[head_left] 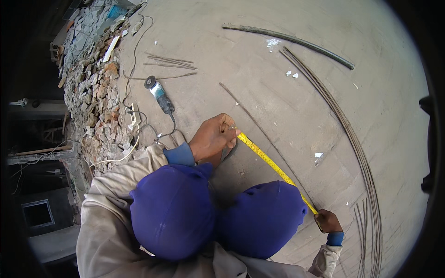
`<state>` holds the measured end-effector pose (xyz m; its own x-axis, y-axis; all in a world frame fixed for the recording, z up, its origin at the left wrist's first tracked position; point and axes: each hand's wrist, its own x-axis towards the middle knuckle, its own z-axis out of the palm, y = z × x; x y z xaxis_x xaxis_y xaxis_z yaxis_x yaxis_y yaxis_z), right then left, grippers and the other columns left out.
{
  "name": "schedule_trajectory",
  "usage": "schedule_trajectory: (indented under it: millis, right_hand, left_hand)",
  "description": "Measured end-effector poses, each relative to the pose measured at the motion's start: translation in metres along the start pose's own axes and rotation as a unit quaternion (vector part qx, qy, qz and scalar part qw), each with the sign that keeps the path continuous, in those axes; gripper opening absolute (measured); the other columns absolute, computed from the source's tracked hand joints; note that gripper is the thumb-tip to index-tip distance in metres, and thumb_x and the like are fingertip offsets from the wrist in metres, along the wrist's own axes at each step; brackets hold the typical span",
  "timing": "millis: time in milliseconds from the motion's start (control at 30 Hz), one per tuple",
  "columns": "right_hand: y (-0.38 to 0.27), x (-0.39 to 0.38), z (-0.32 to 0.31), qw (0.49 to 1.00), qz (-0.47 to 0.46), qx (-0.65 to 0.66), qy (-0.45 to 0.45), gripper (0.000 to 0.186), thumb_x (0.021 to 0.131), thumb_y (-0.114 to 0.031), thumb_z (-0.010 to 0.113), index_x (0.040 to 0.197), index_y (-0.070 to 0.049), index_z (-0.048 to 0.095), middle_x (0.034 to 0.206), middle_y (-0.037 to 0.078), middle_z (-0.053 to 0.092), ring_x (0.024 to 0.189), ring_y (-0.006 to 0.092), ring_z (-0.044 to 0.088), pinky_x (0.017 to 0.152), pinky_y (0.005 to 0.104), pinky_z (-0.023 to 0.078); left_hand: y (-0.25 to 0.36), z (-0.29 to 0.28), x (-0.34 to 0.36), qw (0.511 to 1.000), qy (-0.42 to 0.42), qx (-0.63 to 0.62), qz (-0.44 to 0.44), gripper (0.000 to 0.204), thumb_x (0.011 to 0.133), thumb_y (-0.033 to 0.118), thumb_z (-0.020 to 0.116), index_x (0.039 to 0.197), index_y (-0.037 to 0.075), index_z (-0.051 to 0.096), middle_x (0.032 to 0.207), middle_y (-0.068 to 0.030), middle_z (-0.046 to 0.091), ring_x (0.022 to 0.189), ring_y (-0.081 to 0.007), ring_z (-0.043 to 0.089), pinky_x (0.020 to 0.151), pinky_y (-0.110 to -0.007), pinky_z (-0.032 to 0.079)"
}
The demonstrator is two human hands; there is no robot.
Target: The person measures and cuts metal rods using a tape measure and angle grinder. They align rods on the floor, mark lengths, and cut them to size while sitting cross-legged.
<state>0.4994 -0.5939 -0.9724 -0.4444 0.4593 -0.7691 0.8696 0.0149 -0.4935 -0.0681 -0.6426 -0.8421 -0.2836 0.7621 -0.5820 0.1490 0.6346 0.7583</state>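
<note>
A yellow tape measure [265,158] is stretched out from my left to my right, passing behind my knee. Its near-left end is pinched between the fingertips of my left hand [213,140], which is closed. At the far right my right hand [329,221] is closed round the other end; the case is mostly hidden by the fingers. Just beyond the tape a thin steel rod [259,126] lies on the floor, roughly alongside it. One end of this rod reaches close to my right hand.
An angle grinder [160,95] lies at the left, its cable running to a white power strip [134,116]. Rubble [99,99] is heaped beyond. Short rods [169,61], a dark pipe [296,39] and a long bundle of rods [345,123] lie on the concrete floor [204,32].
</note>
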Motion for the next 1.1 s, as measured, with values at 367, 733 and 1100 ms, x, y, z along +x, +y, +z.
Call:
schedule_trajectory:
  millis: [367, 733, 1100]
  right_hand:
    - [-0.159, 0.144, 0.006, 0.976, -0.036, -0.059, 0.206, 0.029, 0.098, -0.034, 0.066, 0.102, -0.007, 0.078, 0.09, 0.025, 0.074, 0.087, 0.0473, 0.072, 0.077, 0.0538, 0.057]
    - [-0.241, 0.144, 0.024, 0.958, 0.103, 0.118, 0.241, 0.034, 0.102, -0.034, 0.064, 0.099, -0.002, 0.077, 0.073, 0.013, 0.071, 0.065, 0.0221, 0.068, 0.063, 0.0382, 0.052]
    - [-0.27, -0.05, 0.096, 0.91, 0.239, 0.193, 0.278, 0.03, 0.105, -0.027, 0.066, 0.095, 0.001, 0.073, 0.068, 0.008, 0.064, 0.061, 0.0135, 0.058, 0.059, 0.033, 0.047]
  left_hand:
    - [-0.053, -0.032, 0.055, 0.993, 0.031, -0.033, -0.112, 0.037, 0.104, 0.018, 0.062, 0.133, -0.003, 0.057, 0.109, -0.0153, 0.074, 0.088, -0.0204, 0.071, 0.078, -0.033, 0.059]
    - [-0.106, -0.006, 0.175, 0.827, -0.07, 0.418, 0.37, 0.029, 0.093, 0.006, 0.064, 0.122, 0.008, 0.07, 0.131, -0.0093, 0.065, 0.123, -0.0266, 0.06, 0.106, -0.041, 0.046]
    - [-0.087, -0.006, 0.244, 0.743, -0.16, 0.386, 0.522, 0.016, 0.088, 0.022, 0.078, 0.099, 0.012, 0.074, 0.101, -0.0049, 0.069, 0.1, -0.0231, 0.064, 0.091, -0.039, 0.048]
